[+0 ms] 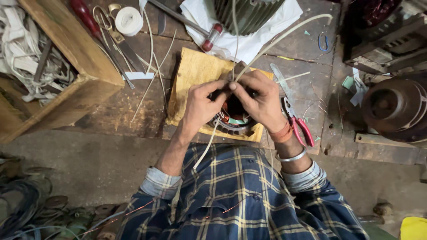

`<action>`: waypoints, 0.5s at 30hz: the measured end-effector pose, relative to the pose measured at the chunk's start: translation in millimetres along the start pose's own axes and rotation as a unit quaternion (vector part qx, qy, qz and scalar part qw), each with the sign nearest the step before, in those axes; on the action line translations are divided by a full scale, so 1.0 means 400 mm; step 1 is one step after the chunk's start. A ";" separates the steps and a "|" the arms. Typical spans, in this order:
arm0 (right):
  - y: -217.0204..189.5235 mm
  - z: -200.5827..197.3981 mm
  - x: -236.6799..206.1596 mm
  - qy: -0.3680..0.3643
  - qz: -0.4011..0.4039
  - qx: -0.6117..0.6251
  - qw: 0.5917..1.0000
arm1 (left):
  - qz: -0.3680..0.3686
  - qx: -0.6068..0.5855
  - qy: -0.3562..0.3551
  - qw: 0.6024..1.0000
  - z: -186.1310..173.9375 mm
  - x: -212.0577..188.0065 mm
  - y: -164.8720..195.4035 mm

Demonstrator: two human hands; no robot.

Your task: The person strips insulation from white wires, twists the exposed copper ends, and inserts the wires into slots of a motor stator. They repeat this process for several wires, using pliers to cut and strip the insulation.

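At twelve o'clock we see a ribbed grey metal motor housing (247, 15) on white cloth (231, 44); beneath, rough yellowish wooden board (193, 73).

We find our hands hemmed in on most sides. To the left, the wooden box (66, 66) stands near the yellow board (195, 73), leaving a strip of bare desk (133, 106) crossed by loose pale sleeving strips (153, 78). To the right, red-handled pliers (298, 122) lie just beside our right hand (262, 104). Beyond them, open planks run to a rusty motor housing (393, 106). Ahead, a ribbed motor body (247, 13) on white cloth (231, 42) blocks the way. The nearer floor (89, 160) lies open.
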State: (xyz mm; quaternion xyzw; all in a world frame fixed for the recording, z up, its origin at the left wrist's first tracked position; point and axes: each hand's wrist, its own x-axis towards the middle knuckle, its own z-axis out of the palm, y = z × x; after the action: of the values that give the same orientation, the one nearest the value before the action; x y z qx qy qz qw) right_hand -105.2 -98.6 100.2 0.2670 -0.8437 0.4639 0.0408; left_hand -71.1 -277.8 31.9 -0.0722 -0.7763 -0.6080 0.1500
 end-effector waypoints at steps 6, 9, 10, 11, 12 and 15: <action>0.033 0.001 -0.011 -0.015 0.094 0.177 0.980 | -0.007 0.015 -0.007 1.000 0.003 0.005 -0.001; 0.046 0.018 -0.017 -0.025 0.152 0.271 0.950 | 0.019 0.036 -0.002 0.999 0.005 0.006 0.003; 0.049 0.025 -0.019 -0.023 0.149 0.275 0.949 | 0.015 0.034 -0.001 0.999 0.005 0.006 0.005; 0.051 0.030 -0.019 -0.021 0.145 0.280 0.949 | 0.012 0.032 0.000 0.999 0.005 0.007 0.007; 0.053 0.034 -0.020 -0.013 0.133 0.285 0.949 | 0.008 0.036 -0.006 0.999 0.005 0.008 0.009; 0.051 0.036 -0.018 0.006 0.107 0.295 0.949 | 0.000 0.049 -0.024 0.998 0.002 0.016 0.015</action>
State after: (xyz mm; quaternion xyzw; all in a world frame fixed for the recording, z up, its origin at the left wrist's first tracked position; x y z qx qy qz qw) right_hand -106.4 -98.5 74.4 0.1724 -0.6923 0.6957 -0.0843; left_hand -75.4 -276.1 39.3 -0.0794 -0.8086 -0.5673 0.1341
